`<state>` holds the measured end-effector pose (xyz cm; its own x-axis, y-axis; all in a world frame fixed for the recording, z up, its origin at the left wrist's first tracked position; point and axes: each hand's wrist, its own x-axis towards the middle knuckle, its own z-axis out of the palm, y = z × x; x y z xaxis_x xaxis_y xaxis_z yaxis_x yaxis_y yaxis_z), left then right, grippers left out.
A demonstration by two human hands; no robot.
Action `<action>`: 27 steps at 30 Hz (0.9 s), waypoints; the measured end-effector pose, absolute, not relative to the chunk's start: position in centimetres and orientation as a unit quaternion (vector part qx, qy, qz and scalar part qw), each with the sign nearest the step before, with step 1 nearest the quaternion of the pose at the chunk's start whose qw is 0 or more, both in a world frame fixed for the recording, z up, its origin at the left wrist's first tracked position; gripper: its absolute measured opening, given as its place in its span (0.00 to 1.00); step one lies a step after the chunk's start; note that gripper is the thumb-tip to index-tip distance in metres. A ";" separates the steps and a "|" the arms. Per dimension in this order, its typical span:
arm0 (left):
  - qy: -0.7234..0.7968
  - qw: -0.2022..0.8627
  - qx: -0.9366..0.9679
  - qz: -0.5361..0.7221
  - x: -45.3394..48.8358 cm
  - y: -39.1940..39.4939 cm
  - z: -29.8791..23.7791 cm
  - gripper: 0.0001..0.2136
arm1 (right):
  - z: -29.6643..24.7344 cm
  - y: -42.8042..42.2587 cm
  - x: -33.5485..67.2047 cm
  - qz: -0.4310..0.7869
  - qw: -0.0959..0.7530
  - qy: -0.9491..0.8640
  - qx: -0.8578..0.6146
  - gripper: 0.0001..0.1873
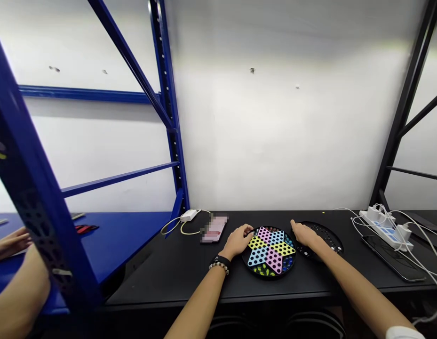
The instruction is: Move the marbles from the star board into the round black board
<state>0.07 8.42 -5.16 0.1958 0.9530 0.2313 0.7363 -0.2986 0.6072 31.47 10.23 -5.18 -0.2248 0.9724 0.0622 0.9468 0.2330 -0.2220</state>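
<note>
While the board (271, 249) sits on the tabletop (176, 268), my left hand (239, 239) curls at its left rim, whether gripping I cannot tell; my right hand (305, 234) lies spread flat on the tray (329, 238) beside it.

No legible text, none on game board (271, 249), phone (393, 258), power strip (385, 230)
</note>
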 end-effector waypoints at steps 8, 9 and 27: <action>0.560 0.179 0.754 0.292 0.2 8.3 -5.1 0.14 | -5.0 11.2 34.4 0.414 0.543 -0.512 -0.521 0.09; 0.561 0.179 0.754 0.293 0.2 8.3 -5.0 0.14 | -4.7 11.2 34.9 0.481 0.586 -0.449 -0.474 0.12; 0.566 0.187 0.746 0.297 0.4 8.0 -4.6 0.14 | -4.7 5.9 34.8 0.044 0.159 -0.730 -0.663 0.14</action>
<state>0.37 8.05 -4.63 0.1825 0.9556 0.2314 0.7340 -0.2890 0.6146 34.83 5.92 -4.70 -0.0701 0.9823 0.1737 0.9544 0.1167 -0.2748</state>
